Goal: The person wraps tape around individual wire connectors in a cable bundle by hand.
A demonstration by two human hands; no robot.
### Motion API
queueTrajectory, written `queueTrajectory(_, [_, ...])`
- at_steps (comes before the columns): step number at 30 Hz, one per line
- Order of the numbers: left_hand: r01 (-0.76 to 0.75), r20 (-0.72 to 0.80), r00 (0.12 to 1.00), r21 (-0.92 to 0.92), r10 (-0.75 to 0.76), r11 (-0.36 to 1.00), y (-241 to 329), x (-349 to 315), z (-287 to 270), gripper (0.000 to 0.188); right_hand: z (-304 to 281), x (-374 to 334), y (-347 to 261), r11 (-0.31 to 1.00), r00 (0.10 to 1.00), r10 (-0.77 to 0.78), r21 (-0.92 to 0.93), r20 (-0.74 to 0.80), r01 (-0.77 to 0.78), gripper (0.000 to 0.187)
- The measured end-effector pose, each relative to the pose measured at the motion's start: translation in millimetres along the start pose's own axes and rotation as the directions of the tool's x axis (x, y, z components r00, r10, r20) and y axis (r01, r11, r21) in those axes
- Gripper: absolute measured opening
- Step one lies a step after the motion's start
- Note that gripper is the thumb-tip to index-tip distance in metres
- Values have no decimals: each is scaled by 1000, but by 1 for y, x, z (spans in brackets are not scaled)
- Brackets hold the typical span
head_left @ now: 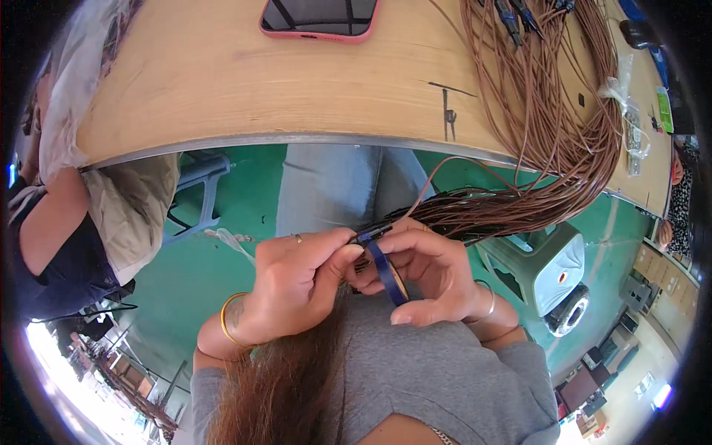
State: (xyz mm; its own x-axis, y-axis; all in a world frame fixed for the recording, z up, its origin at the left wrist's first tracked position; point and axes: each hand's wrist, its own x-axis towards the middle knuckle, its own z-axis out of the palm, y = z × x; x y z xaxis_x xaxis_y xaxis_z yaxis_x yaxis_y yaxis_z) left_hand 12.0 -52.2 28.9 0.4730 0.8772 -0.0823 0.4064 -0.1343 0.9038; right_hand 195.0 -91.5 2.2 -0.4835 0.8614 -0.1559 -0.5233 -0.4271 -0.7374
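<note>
Close in front of my chest, my left hand pinches the dark end of a brown cable, thumb against forefinger. My right hand curls round a roll of blue tape, seen nearly edge-on. The tape's top touches the dark cable end, and a strip seems to lie on it; the fingers partly hide this. From the right hand, a thick bundle of brown cables with dark ends runs right and up onto the table. One pinkish-brown cable loops up from my fingers.
The wooden table has a metal-edged front. On it lie a phone in a pink case and, at right, more cable with blue-black connectors. A stool stands right; another person sits at left.
</note>
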Motion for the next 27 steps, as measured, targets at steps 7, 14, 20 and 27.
queueTrajectory(7, [-211, -106, 962, 296, 252, 932, 2, -1, 8, 12, 7, 1, -10, 993, 993, 89, 89, -71, -83, 63])
queueTrajectory(14, [-419, 166, 893, 647, 418, 638, -1, -4, 6, 28, 7, -1, -6, 989, 992, 73, 138, -104, -58, 70])
queueTrajectory(20, [-436, 196, 895, 566, 399, 700, -8, -5, 4, 29, 12, 2, -13, 992, 986, 94, 92, -137, -82, 62])
queueTrajectory(27, [-252, 100, 965, 93, 243, 963, -1, -1, 5, 22, -19, 8, 7, 866, 900, -373, -433, -226, 250, 42])
